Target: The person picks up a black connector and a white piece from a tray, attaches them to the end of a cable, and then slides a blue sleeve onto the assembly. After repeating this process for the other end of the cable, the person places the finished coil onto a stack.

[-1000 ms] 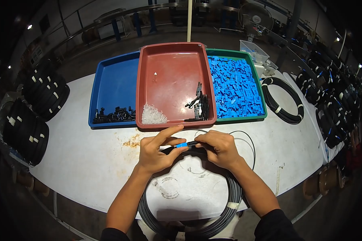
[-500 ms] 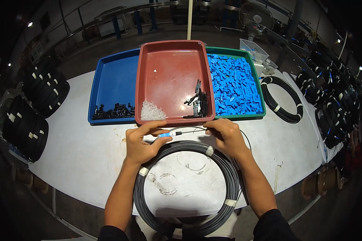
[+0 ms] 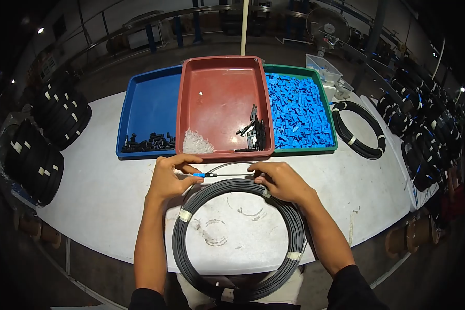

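My left hand (image 3: 169, 177) pinches a small blue connector (image 3: 198, 175) between thumb and fingers. A short black boot (image 3: 210, 175) shows at the connector's right end, with a thin black cable (image 3: 231, 175) running out of it to the right. The fingers of my right hand (image 3: 284, 182) are closed on that cable; the fingertips hide the exact grip. Just below both hands lies a large coil of black cable (image 3: 179, 243), bound with pale tape, its near side overhanging the table's front edge.
Behind my hands stand a red tray (image 3: 222, 111) with clear and black small parts, a blue tray (image 3: 151, 108) with black parts, and a green tray (image 3: 331, 121) full of blue parts. More cable coils (image 3: 361, 129) lie at the right, and stacked coils (image 3: 33, 163) at the left.
Both hands have shifted left, the right one more. The connector has moved left with my left hand and turned, so its white part no longer shows.
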The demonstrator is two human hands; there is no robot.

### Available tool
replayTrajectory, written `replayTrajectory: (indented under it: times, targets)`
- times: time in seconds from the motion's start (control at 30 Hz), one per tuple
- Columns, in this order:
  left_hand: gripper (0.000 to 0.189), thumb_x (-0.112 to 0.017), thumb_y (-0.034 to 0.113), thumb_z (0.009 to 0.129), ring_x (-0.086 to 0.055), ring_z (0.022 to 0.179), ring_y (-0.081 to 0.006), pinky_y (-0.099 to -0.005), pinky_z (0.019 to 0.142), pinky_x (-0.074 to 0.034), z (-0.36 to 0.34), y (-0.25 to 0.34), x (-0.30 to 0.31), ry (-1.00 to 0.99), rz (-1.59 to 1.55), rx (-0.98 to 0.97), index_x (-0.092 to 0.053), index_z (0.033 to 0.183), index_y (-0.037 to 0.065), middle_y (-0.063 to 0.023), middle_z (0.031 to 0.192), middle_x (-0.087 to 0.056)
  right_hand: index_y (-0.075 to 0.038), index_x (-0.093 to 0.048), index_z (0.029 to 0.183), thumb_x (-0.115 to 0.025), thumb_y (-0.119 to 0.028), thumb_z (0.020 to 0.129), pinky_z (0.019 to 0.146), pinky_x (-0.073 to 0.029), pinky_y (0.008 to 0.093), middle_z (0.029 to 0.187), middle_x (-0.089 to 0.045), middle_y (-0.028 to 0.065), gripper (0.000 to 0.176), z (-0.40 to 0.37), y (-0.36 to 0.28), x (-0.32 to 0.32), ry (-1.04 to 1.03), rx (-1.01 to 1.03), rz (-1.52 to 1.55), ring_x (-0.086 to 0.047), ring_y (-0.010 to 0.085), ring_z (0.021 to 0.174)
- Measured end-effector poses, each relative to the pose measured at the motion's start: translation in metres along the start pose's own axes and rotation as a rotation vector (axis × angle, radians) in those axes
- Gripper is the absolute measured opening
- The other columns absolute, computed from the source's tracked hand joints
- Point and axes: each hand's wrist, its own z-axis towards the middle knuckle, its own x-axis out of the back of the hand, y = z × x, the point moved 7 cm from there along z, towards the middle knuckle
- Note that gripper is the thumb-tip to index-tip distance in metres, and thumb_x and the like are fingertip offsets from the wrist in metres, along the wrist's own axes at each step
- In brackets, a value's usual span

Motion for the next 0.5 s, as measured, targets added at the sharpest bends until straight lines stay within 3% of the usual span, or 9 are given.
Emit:
replayTrajectory:
  times: [0.13, 0.23, 0.4, 0.5]
  targets:
    - [0.039, -0.082, -0.006, 0.066, -0.077, 0.077, -0.0193, -0.0297, 0.075, -0.060, -0.003, -0.012, 0.006, -0.074, 0.077, 0.106, -0.075, 0.104, -0.002, -0.0152, 0.082, -0.078, -0.003, -0.064, 0.124, -0.070, -0.022, 0.095, 0.086, -0.053, 0.0451, 0.102, -0.074, 0.0212, 0.036, 0.011, -0.006, -0.013, -0.171, -0.002, 0.055, -0.071, 0.0380, 0.097]
    - [0.039, -0.081, -0.006, 0.066, -0.076, 0.076, -0.0192, -0.0300, 0.075, -0.059, -0.006, -0.024, 0.011, -0.099, 0.104, 0.129, -0.075, 0.105, -0.002, -0.0148, 0.081, -0.078, -0.002, -0.059, 0.130, -0.076, -0.028, 0.089, 0.092, -0.053, 0.0463, 0.111, -0.072, 0.0236, 0.051, 0.018, -0.016, -0.025, -0.271, -0.001, -0.012, -0.069, 0.0407, 0.104]
    - [0.041, -0.080, -0.003, 0.067, -0.075, 0.073, -0.0192, -0.0303, 0.074, -0.057, -0.007, -0.029, 0.016, -0.128, 0.028, 0.124, -0.074, 0.108, -0.003, -0.0146, 0.079, -0.077, -0.003, -0.061, 0.126, -0.083, -0.038, 0.081, 0.094, -0.051, 0.0463, 0.113, -0.068, 0.0207, 0.062, 0.031, -0.039, -0.050, -0.328, 0.059, -0.191, -0.065, 0.0397, 0.111]
    - [0.042, -0.075, 0.018, 0.078, -0.074, 0.072, -0.0192, -0.0298, 0.075, -0.056, -0.005, -0.042, 0.015, -0.149, -0.384, 0.070, -0.070, 0.109, -0.010, -0.0157, 0.081, -0.075, 0.000, -0.062, 0.114, -0.081, -0.039, 0.083, 0.089, -0.051, 0.0493, 0.108, -0.066, 0.0187, 0.054, 0.037, -0.033, -0.066, -0.336, 0.089, -0.268, -0.065, 0.0397, 0.105]
